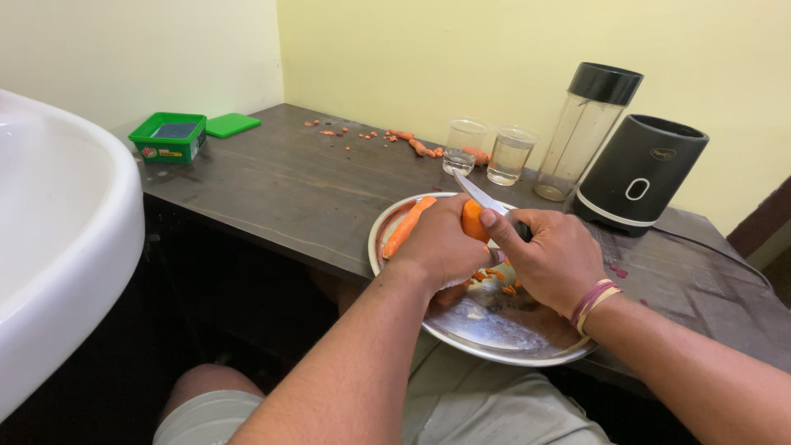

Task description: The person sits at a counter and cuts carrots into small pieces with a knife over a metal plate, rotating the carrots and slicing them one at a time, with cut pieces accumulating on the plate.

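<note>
My left hand (441,245) grips an orange carrot (472,221) over a round steel plate (527,342). My right hand (552,255) holds a knife (479,195) by its dark handle, the blade pointing up and left, resting against the carrot's top. Another whole carrot (408,227) lies on the plate's left side. Small cut carrot pieces (494,276) sit on the plate under my hands. Threads circle my right wrist.
Two clear plastic cups (465,147) (509,155) with water, a blender jar (587,132) and a black blender base (638,173) stand behind the plate. Carrot scraps (395,138) litter the dark wooden table. A green box (169,136) with its lid sits far left; a white sink (58,239) is at left.
</note>
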